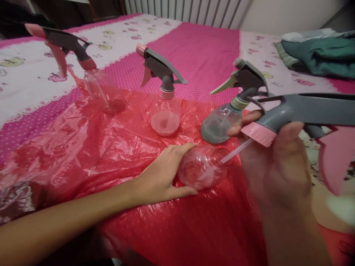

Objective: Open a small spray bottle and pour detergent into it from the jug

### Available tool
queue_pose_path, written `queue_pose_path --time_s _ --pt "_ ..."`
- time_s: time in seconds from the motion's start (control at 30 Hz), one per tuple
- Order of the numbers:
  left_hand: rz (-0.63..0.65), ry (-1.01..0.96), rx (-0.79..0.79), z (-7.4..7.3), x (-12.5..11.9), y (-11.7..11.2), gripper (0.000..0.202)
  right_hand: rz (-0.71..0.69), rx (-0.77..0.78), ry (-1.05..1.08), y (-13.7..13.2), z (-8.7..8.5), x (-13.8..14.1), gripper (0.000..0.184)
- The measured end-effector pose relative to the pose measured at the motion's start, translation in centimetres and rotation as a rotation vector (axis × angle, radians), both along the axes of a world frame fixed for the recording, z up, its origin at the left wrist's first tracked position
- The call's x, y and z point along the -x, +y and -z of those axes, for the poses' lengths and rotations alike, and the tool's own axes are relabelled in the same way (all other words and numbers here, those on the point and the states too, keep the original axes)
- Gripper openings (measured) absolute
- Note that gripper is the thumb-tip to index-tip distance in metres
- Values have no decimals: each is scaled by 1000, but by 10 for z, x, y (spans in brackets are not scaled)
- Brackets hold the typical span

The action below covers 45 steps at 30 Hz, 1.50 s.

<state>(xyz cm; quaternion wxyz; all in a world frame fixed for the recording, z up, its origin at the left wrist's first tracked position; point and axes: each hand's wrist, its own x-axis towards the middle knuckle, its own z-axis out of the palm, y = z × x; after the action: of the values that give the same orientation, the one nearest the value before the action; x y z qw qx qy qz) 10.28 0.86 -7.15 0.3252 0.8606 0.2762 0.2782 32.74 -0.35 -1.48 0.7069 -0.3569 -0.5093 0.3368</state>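
A clear pink spray bottle point(203, 168) stands tilted on a red plastic sheet point(116, 147), its mouth facing right. My left hand point(166, 171) is wrapped around the base end of this bottle. In my right hand point(280, 162) is a grey trigger spray head point(296, 111) with a pink collar and pink trigger, gripped near the collar. The clear dip tube point(237, 150) slants from the collar through the bottle's open mouth. Collar and bottle neck are apart.
Three complete spray bottles stand behind: one pink at left point(104, 88), one pale pink point(165, 116), one greenish point(222, 123). Folded green cloth point(327, 55) lies at the back right on the patterned bedspread point(194, 55). A shiny crumpled wrapper point(18, 199) is at left.
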Motion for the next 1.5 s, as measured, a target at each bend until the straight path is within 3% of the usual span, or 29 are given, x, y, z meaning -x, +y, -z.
queue_pose_path --time_s 0.17,0.5,0.73,0.9,1.17,1.5 --pt "-1 4 -14 2 0 1 102 57 1 56 0 -1 1 37" --pt "-2 3 18 -2 -1 0 100 1 17 -122 -5 2 -6 36" --pt "1 -3 -32 1 1 1 98 70 12 34 -2 -3 3 46" --pt "-3 4 -19 1 2 1 100 68 -23 76 0 -4 4 45" --pt "-1 0 -35 0 0 1 99 6 -6 -60 -3 6 -6 38" --pt "5 7 -41 1 0 1 99 -14 10 -32 -3 -2 -1 41"
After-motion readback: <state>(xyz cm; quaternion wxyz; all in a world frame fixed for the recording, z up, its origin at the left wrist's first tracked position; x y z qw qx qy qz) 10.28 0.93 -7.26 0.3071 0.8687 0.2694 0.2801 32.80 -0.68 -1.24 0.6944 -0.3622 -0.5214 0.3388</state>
